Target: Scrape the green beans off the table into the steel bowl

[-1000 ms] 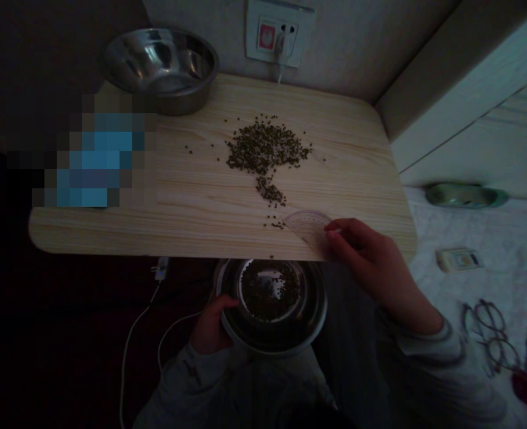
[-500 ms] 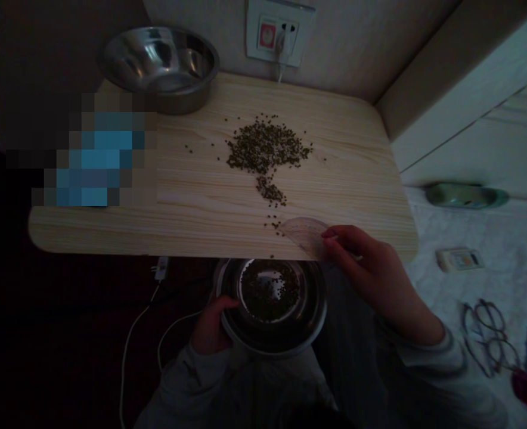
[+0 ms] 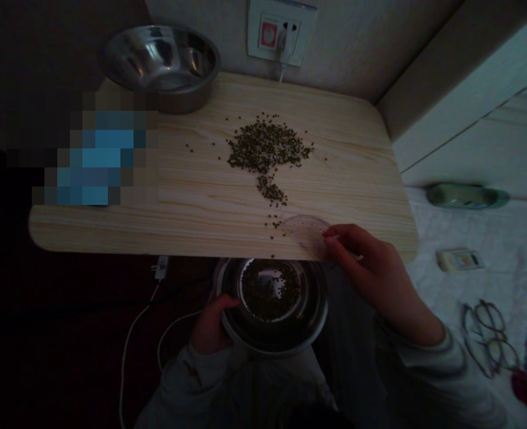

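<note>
My right hand (image 3: 366, 259) pinches a clear plastic protractor (image 3: 306, 232) at the front edge of the wooden tabletop (image 3: 192, 202). The protractor's curved side lies beside a few stray beans. Below that edge, my left hand (image 3: 214, 325) grips the rim of a steel bowl (image 3: 270, 342) on its left side, thumb over the rim. Small dark green beans (image 3: 263, 298), likely mung beans, cover part of the bowl's bottom. A larger pile of the same beans (image 3: 266, 143) spreads over the middle of the tabletop, with a thin trail running toward the front edge.
A second steel bowl (image 3: 160, 71) stands at the back left, near a blurred-out blue patch (image 3: 102, 158). A wall socket (image 3: 281, 33) holds a plug. To the right, a green bottle (image 3: 467, 195), a small pale box (image 3: 460, 260) and glasses (image 3: 491, 333) lie on white bedding. A white cable (image 3: 127, 351) hangs at left.
The protractor has tilted slightly and now looks flatter against the tabletop, its markings clearer. My left hand and the bowl have stayed in place; the beans look the same.
</note>
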### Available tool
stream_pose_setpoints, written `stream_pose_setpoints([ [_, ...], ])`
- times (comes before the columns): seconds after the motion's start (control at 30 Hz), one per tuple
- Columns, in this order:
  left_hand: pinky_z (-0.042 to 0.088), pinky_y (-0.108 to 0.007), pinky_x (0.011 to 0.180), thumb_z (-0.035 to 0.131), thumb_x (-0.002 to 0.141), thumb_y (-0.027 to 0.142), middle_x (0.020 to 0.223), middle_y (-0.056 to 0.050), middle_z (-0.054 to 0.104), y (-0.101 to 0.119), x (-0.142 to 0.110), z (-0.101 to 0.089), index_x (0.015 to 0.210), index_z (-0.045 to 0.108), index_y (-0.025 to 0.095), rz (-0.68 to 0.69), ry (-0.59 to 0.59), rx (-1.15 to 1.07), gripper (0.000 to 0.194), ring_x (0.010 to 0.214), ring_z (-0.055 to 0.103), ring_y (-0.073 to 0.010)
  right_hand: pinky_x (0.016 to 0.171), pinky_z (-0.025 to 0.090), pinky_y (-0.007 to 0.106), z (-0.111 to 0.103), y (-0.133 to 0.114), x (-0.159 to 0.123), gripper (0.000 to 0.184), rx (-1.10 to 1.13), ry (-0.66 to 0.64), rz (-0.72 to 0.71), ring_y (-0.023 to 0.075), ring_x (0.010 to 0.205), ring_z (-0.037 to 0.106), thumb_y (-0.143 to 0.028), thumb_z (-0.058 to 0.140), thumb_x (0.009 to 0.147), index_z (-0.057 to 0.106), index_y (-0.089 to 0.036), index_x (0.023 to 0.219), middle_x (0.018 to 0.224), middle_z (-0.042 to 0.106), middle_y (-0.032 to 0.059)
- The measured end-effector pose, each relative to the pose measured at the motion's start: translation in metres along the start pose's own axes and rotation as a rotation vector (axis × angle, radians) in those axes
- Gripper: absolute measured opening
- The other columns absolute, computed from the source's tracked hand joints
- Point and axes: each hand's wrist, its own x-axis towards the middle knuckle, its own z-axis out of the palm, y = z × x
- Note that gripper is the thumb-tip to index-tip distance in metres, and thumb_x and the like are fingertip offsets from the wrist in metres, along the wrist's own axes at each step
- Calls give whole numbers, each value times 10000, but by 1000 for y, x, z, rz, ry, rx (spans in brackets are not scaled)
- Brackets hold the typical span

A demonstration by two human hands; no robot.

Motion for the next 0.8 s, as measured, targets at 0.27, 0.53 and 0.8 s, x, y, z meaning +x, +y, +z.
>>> stream_pose_setpoints([
  [0.27, 466, -217, 452, 402, 652, 47, 431, -69, 610, -1, 5, -4, 451, 634, 89, -1, 3, 18, 310, 412, 565, -148, 528, 423, 183, 1, -2, -1, 179, 1, -24, -28, 102, 616, 578, -311, 433, 803, 532, -185, 882, 694, 626, 9],
  [0.53, 502, -315, 628, 373, 665, 40, 458, -116, 618, 1, 3, 0, 467, 640, 43, -71, 48, 8, 332, 492, 609, -209, 502, 424, 175, 2, -4, -1, 171, 6, -24, -32, 103, 616, 584, -313, 434, 802, 534, -190, 865, 682, 623, 7],
  [0.8, 501, -319, 626, 387, 659, 62, 484, -115, 628, -1, 10, -7, 458, 633, 61, -94, 50, 15, 318, 484, 603, -203, 496, 421, 180, 2, -3, 0, 173, -2, 12, -3, 101, 591, 580, -317, 450, 792, 542, -188, 862, 660, 623, 3],
])
